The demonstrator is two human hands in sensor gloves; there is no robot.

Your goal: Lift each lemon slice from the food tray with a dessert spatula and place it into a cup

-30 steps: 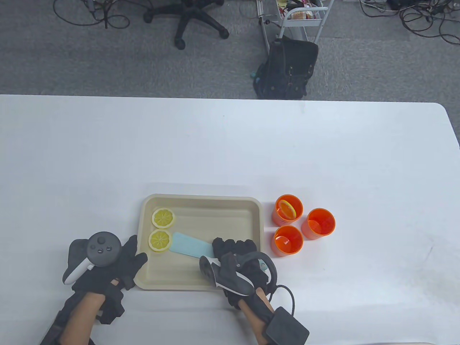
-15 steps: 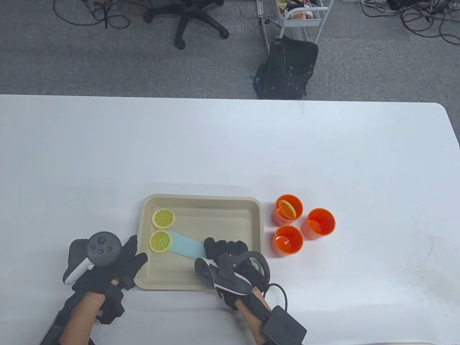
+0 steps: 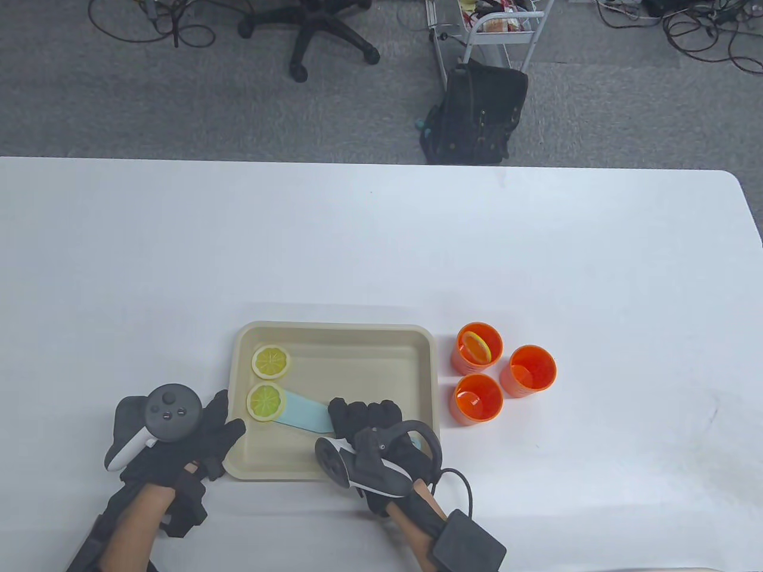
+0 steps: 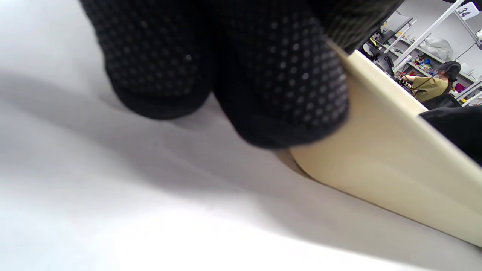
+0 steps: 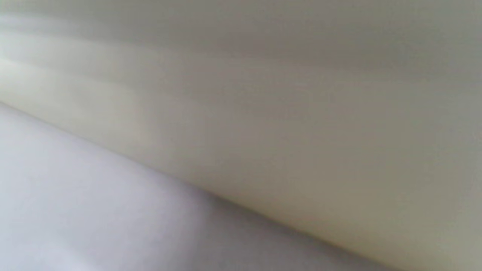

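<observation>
Two lemon slices lie at the left end of the beige food tray (image 3: pixel 334 329): the far slice (image 3: pixel 271 361) and the near slice (image 3: pixel 266 402). My right hand (image 3: pixel 360 419) grips the handle of the light blue dessert spatula (image 3: pixel 305 413), whose blade tip lies under the near slice's right edge. My left hand (image 3: pixel 226 423) rests with straight fingers (image 4: pixel 278 94) against the tray's (image 4: pixel 376 165) front left corner. Three orange cups stand right of the tray: the far left cup (image 3: pixel 477 348) holds a lemon slice, while the right cup (image 3: pixel 532 370) and near cup (image 3: pixel 478 398) hold none. The right wrist view shows only a blurred tray wall.
The white table (image 3: pixel 381 250) stretches bare behind and to both sides of the tray. On the floor beyond its far edge are a black bag (image 3: pixel 477 116), an office chair base (image 3: pixel 316 30) and a metal cart (image 3: pixel 501 24).
My right hand has moved left with the spatula, and the blade tip has slid from beside the near slice to under its edge. The left hand has not moved.
</observation>
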